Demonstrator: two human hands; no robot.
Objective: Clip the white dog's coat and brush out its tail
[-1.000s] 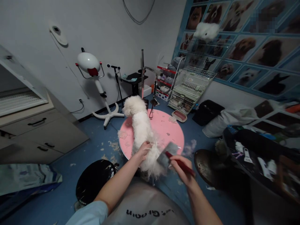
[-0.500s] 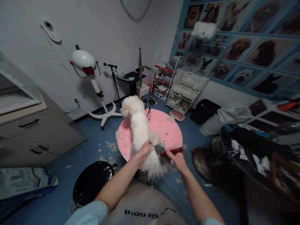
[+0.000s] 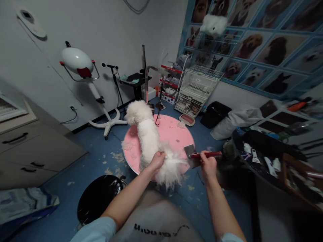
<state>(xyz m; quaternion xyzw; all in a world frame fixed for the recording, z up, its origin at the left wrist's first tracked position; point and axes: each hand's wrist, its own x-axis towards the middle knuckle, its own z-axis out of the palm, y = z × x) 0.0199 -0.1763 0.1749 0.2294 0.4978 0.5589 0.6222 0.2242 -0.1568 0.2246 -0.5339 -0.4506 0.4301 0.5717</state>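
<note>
A fluffy white dog (image 3: 147,137) stands on a round pink grooming table (image 3: 174,131), its head toward the far side and its rear toward me. My left hand (image 3: 158,160) is closed on the base of the dog's tail (image 3: 173,168), whose long hair fans out to the right. To the right, my right hand (image 3: 209,164) grips the red handle of a slicker brush (image 3: 191,153). The brush head is at the tips of the tail hair; whether it touches them I cannot tell.
Clumps of cut hair lie on the table and blue floor. A black round stool (image 3: 99,198) stands at my left. On my right, a dark table (image 3: 262,148) holds several tools. Behind are a white stand dryer (image 3: 77,60), wire cages (image 3: 195,87) and a shelf rack (image 3: 170,84).
My right hand has drawn the brush to the right, away from the dog's rear, and the tail hair is pulled out that way. The left hand keeps its hold. The view has shifted slightly.
</note>
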